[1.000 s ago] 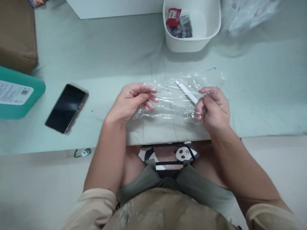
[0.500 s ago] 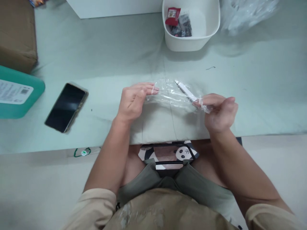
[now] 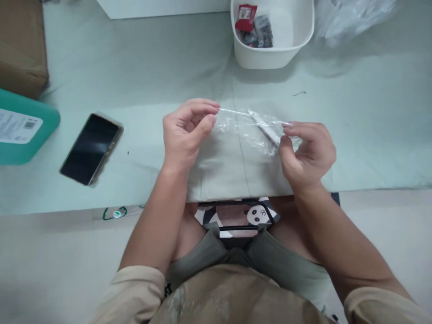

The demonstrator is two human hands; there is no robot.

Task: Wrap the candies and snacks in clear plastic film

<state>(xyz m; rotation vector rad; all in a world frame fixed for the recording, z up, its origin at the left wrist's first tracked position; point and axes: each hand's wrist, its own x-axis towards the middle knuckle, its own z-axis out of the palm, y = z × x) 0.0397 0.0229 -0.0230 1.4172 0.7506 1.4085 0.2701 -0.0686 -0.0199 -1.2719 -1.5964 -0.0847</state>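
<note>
A clear plastic bag (image 3: 249,132) is stretched between my hands above the green cloth. My left hand (image 3: 187,130) pinches its upper left edge with thumb and fingers. My right hand (image 3: 308,150) grips the bag's right side, fingers curled and the thumb near the lower end of a slim white-and-grey object (image 3: 265,128). That object lies slanted behind or inside the film; which of the two is unclear, and so is whether my right thumb touches it.
A black phone (image 3: 92,149) lies left of my hands. Further left are a green container (image 3: 27,150) and a brown box (image 3: 22,49). A white bin (image 3: 266,58) holding small packets stands at the back, beside crumpled clear plastic (image 3: 351,20).
Both hands have turned, so the thumbs now show below the fingers. The left hand has risen slightly, and the bag's top edge is now pulled into a straight line between the hands.
</note>
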